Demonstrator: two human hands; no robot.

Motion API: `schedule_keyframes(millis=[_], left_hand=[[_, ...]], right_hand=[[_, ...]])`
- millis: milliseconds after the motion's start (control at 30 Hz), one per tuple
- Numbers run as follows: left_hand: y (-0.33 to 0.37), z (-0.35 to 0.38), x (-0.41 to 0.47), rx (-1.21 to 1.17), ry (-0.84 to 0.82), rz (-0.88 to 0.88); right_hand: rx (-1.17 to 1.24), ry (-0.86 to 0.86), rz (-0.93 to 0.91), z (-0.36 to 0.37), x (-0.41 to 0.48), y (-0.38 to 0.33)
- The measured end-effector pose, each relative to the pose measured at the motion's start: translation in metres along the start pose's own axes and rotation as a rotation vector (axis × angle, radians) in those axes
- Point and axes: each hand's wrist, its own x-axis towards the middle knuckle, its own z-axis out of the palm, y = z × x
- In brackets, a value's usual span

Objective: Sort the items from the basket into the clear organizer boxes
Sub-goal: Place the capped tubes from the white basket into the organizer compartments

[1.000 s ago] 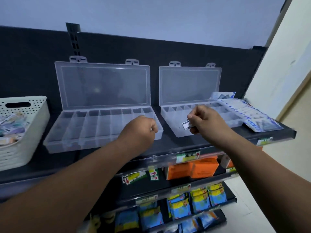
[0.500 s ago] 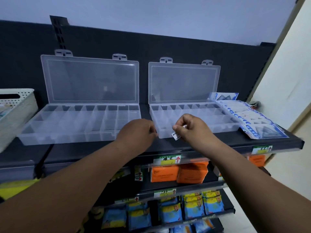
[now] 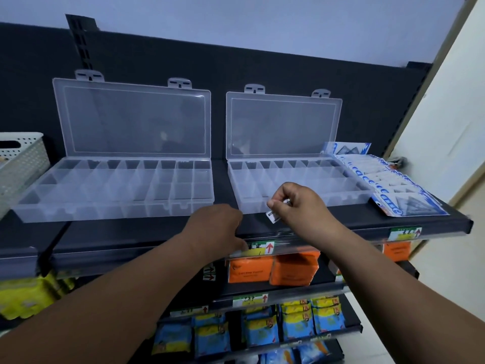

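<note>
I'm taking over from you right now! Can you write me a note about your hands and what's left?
Left hand: rests on the shelf edge; whether it holds anything is hidden.
Right hand: pinches a small white item at the right box's front wall.
Left box, open too, sits beside the basket.
Done: no item shows in either box.
Left: drop this one in, then sort the basket's contents.

dim bluish light, soft focus throughout, wide-angle bending at the edges.
</note>
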Motion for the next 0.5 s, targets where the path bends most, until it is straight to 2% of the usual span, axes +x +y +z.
schedule_keyframes(millis=[233, 500], left_hand=[[-0.007, 0.004, -0.002, 0.042, 0.03, 0.032], [-0.02, -0.002, -0.007, -0.033, 0.042, -0.035]], right_hand=[[0.001, -0.009, 0.007, 0.006, 0.002, -0.005], [0.021, -0.035, -0.014, 0.019, 0.005, -0.018]])
